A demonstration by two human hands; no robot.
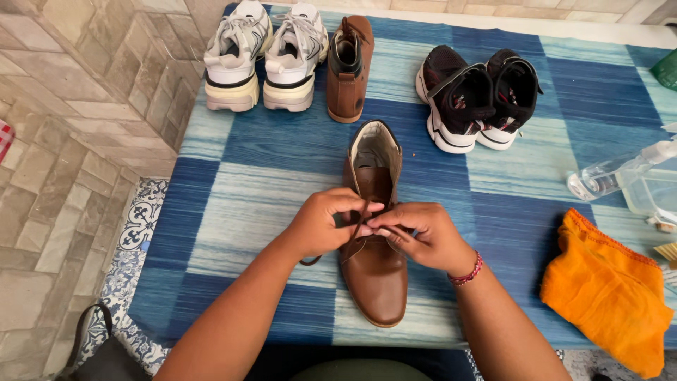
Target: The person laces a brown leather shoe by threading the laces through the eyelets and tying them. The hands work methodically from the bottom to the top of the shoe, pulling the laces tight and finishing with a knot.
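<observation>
Head view: two hands [367,229], six shoes [374,233]

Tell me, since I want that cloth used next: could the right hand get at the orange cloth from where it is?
Probably yes. The orange cloth lies uncovered on the table right of the right hand, nothing between them; but that hand is pinching the brown boot's lace.

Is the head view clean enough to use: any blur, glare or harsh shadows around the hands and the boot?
Head view: even, soft daylight, no harsh shadows; left hand, right hand and brown boot are sharp; slight glare on the clear bottle; slight wide-angle bending at the table edge.
</observation>
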